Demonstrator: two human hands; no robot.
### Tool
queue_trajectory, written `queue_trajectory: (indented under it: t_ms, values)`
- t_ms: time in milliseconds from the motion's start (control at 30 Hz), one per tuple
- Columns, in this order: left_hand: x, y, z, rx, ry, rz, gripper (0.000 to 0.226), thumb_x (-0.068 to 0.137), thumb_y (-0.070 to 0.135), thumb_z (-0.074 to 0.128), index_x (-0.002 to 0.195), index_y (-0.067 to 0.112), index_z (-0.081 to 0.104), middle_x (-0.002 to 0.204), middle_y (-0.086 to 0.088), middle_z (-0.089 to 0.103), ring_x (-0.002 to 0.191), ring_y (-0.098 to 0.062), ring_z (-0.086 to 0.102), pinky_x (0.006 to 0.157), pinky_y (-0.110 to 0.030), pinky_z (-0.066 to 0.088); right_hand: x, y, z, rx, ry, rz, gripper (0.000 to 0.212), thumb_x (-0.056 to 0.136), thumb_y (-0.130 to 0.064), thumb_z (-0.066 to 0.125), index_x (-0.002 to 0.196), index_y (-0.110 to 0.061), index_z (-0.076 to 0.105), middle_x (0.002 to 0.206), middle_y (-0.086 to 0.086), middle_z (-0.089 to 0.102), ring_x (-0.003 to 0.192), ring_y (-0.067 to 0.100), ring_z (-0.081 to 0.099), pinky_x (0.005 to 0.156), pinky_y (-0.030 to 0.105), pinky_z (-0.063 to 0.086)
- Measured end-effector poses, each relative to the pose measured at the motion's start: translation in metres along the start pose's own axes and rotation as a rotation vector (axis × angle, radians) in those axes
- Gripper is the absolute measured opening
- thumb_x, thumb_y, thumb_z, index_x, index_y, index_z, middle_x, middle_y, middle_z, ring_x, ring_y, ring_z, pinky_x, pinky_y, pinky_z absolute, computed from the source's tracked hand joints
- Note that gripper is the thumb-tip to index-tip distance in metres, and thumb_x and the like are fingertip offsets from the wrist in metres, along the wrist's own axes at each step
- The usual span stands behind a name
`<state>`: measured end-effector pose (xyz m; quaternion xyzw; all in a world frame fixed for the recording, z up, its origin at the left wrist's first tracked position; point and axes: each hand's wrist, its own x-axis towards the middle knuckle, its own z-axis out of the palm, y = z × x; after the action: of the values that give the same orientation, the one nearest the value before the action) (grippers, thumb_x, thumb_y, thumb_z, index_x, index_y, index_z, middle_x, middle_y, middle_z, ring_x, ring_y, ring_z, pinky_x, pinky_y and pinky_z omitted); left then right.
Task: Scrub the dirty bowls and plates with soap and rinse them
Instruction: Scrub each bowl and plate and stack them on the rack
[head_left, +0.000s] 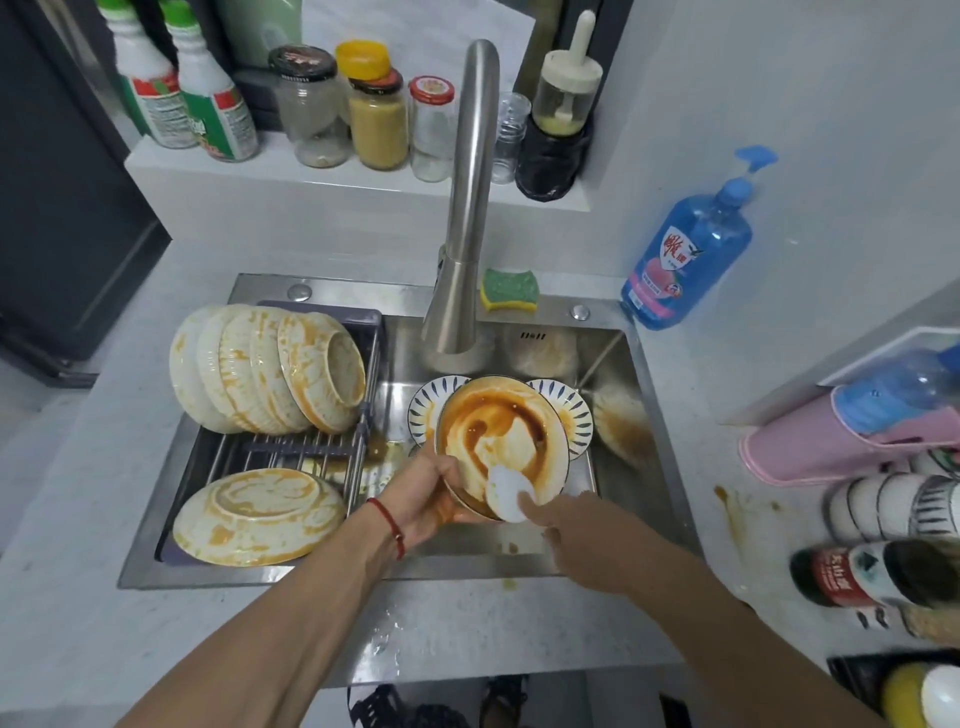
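My left hand (434, 491) grips the near rim of a sauce-smeared bowl (501, 428), tilted up over the steel sink (644, 415). My right hand (563, 522) holds a round white scrubbing pad (509, 491) against the bowl's lower inside. Behind the bowl lie two blue-patterned plates (574, 410) in the sink. Several dirty cream bowls (270, 371) stand stacked on edge on a drying rack (291, 452) over the sink's left half, and one more dirty bowl (257, 517) lies upside down at its front. The tap (470, 208) rises above the bowl; no water runs.
A green-and-yellow sponge (509, 290) sits on the sink's back edge. A blue soap pump bottle (685, 254) stands at the right. Jars and bottles line the back shelf (343, 171). Stacked clean bowls (888, 506), a pink holder and bottles crowd the right counter.
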<state>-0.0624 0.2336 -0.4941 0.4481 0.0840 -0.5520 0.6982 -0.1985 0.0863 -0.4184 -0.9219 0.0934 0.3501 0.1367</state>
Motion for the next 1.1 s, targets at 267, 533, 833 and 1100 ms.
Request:
queue_trajectory:
  t_ms: [267, 533, 833, 1100]
  values:
    - [0.000, -0.003, 0.015, 0.087, 0.126, 0.079, 0.078, 0.065, -0.018, 0.039, 0.135, 0.012, 0.055, 0.131, -0.029, 0.063, 0.111, -0.056, 0.064, 0.081, -0.083, 0.048, 0.015, 0.023, 0.002, -0.062, 0.221, 0.256, 0.057, 0.102, -0.017, 0.034, 0.158, -0.027, 0.025, 0.127, 0.008, 0.060, 0.110, 0.027, 0.062, 0.081, 0.036, 0.049]
    - [-0.002, -0.004, 0.030, 0.089, 0.085, 0.046, 0.069, 0.066, -0.020, 0.036, 0.128, 0.001, 0.059, 0.111, -0.027, 0.071, 0.095, -0.047, 0.072, 0.075, -0.070, 0.057, 0.049, 0.005, -0.024, 0.081, 0.390, 0.236, 0.063, 0.102, -0.014, 0.036, 0.161, -0.025, 0.018, 0.123, 0.009, 0.063, 0.105, 0.028, 0.059, 0.076, 0.037, 0.042]
    - [-0.003, 0.004, 0.026, 0.058, 0.069, 0.117, 0.078, 0.064, -0.022, 0.040, 0.135, 0.004, 0.057, 0.131, -0.032, 0.064, 0.118, -0.053, 0.064, 0.092, -0.082, 0.044, 0.028, 0.024, -0.019, 0.169, 0.352, 0.247, 0.055, 0.106, -0.019, 0.032, 0.159, -0.030, 0.023, 0.112, 0.008, 0.059, 0.096, 0.026, 0.056, 0.077, 0.037, 0.045]
    - [-0.006, 0.006, 0.025, 0.113, 0.137, 0.111, 0.073, 0.075, -0.026, 0.035, 0.133, 0.009, 0.059, 0.124, -0.022, 0.069, 0.110, -0.046, 0.070, 0.078, -0.066, 0.059, 0.023, 0.022, 0.000, 0.202, 0.310, 0.164, 0.058, 0.108, -0.023, 0.037, 0.163, -0.028, 0.019, 0.112, 0.007, 0.061, 0.099, 0.023, 0.060, 0.083, 0.036, 0.052]
